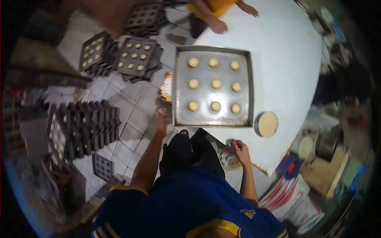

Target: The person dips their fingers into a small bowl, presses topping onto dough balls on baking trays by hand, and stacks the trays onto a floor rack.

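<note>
A square metal tray (214,119) with rows of round, pale dough balls (216,83) lies on the white table (285,75), its left part over the table's edge. My left hand (161,118) is raised just left of the tray's lower left corner, apart from it, fingers spread and holding nothing. Below the tray, at the table's near edge, my right hand (240,150) is closed on the rim of a clear container (229,157) with something yellowish in its bottom. A round bowl of pale tan contents (268,124) stands right of the tray's lower right corner.
Stacked trays with dough balls (134,57) stand on the tiled floor (131,131) at the left, with a taller stack (83,129) nearer me. Another person's hands (218,26) are at the table's far edge. Sacks (293,202) and a purple bucket (290,167) stand at the lower right.
</note>
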Tool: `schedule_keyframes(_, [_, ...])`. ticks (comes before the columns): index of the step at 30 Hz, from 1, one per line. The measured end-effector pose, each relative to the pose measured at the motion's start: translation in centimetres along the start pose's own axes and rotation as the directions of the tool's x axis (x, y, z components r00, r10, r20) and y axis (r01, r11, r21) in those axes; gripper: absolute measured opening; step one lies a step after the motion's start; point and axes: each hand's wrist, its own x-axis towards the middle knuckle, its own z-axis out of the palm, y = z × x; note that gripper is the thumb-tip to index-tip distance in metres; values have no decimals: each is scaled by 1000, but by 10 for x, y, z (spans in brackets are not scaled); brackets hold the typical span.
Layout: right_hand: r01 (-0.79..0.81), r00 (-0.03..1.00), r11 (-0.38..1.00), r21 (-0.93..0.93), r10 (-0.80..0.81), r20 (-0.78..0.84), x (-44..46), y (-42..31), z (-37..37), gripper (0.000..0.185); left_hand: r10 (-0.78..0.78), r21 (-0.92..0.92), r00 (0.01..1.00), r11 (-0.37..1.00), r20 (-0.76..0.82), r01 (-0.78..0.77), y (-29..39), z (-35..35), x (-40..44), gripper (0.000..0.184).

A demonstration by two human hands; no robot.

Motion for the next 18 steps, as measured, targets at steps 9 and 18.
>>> schedule_keyframes(9, [-490,857,597,635,199,474,104,-38,75,70,-278,306,960,915,11,262,-92,-227,-73,38])
schedule_keyframes(18, [-382,923,446,809,231,309,139,-59,111,55,-313,-242,772,947,-553,211,-69,-457,-171,51])
